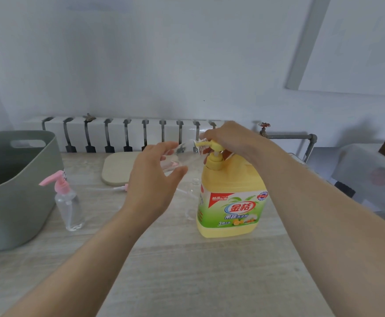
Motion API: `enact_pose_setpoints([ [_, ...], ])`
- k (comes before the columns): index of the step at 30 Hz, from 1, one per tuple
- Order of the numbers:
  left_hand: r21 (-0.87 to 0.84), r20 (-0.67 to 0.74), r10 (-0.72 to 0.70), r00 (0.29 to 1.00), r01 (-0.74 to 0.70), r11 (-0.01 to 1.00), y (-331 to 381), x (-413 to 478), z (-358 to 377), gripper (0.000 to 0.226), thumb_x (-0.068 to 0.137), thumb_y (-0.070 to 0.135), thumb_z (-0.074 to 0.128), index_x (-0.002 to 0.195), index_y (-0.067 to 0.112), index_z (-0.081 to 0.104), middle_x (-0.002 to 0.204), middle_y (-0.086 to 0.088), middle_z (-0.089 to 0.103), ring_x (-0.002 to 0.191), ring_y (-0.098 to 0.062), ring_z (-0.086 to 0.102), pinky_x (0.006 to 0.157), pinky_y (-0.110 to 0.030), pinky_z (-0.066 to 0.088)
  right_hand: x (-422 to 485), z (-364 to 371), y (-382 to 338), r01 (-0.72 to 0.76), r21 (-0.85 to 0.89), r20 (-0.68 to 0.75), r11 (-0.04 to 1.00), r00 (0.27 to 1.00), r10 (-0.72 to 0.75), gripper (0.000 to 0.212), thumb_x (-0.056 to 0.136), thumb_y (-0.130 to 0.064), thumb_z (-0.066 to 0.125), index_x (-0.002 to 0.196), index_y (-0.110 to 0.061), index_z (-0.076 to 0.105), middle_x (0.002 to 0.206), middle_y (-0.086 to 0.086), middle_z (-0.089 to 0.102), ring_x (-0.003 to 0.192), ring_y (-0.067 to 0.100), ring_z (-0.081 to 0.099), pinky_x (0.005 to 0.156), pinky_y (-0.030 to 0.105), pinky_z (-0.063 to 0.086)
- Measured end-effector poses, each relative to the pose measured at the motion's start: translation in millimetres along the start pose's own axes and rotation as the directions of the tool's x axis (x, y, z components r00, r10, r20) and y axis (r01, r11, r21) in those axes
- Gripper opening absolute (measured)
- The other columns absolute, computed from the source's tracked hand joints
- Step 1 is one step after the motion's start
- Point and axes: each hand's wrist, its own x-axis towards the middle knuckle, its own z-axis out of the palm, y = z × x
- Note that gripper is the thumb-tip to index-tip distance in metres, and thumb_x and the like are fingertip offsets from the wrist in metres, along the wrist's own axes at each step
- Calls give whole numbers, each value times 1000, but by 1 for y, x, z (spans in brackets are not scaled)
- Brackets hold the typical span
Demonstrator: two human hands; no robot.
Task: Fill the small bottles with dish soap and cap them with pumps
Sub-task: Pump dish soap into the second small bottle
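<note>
On the table a tub stands far left, a capped bottle just right of it. A mat lies farther back, a loose pump before it. The soap jug stands right, an open bottle at its left, a held bottle up at its spout.

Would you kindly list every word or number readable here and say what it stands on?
"金桔": large red characters on the dish soap bottle label.
"新品上市": red banner, label's upper left.
"果蔬": green characters below; the smaller ones after them are blurred.
"3": label's lower left; the text beside it is too small.
Round badge, label's upper right: too small to read.
</note>
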Motion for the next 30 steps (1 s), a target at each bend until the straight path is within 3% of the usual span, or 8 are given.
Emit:
enact_pose_setpoints([
  [2,-4,-7,-3,1000,3,1000,1,1,0,47,84,25,73,129,30,56,118,11,59,104,-2,51,77,-6,30,-1,-1,1,4,39,6,999,1000,-4,41,86,-51,54,82,-16,74,68,-3,74,79,18,70,76,33,53],
  [3,-9,-13,-4,1000,4,1000,1,1,-1,47,84,25,73,128,30,57,118,11,59,104,-2,51,77,-6,30,-1,-2,1,14,75,2,997,1000,-14,44,86,-57,51,88,-19,73,68,-2,74,81,21,69,75,34,53],
  [6,-10,-26,5,1000,-5,1000,4,2,-2,47,83,25,75,126,31,58,117,12,59,103,-1,52,74,-5,32,-4,-5,-1,36,157,12,987,999,-38,40,86,-69,40,102,-36,56,59,-4,70,77,16,66,64,28,43],
  [11,1,-26,8,1000,-8,1000,5,5,-3,48,82,27,76,125,33,57,116,14,58,102,0,53,73,-5,31,-4,-6,-3,20,222,2,975,1000,-21,67,76,-84,32,130,-45,38,61,-3,71,65,14,70,62,29,45],
  [17,-8,-26,9,1000,-9,1000,3,6,-3,46,82,27,76,124,35,57,115,17,58,93,11,51,68,0,33,0,-1,-3,7,197,-53,980,999,4,41,83,-71,46,106,-37,51,53,-17,66,66,7,59,56,25,44],
  [23,-24,-23,-2,1000,2,1000,1,5,-3,48,83,28,75,126,36,57,116,15,59,90,16,50,67,0,34,5,-1,-3,-17,168,-40,986,999,25,31,82,-44,61,99,-20,69,72,0,75,56,13,64,47,19,48],
  [28,-32,-15,2,1000,-2,999,0,3,-2,50,84,27,74,130,32,56,116,13,59,100,-1,53,81,-15,36,8,-1,1,-36,100,-37,994,999,40,25,81,-39,59,90,-18,71,63,-4,73,49,9,62,41,12,43],
  [30,-35,-8,1,1000,-1,999,-1,3,-2,49,85,26,73,131,31,56,115,13,59,101,-3,53,83,-17,37,9,1,1,-65,70,-44,995,997,68,23,78,-37,59,72,-19,72,62,-3,72,48,7,61,40,12,40],
])
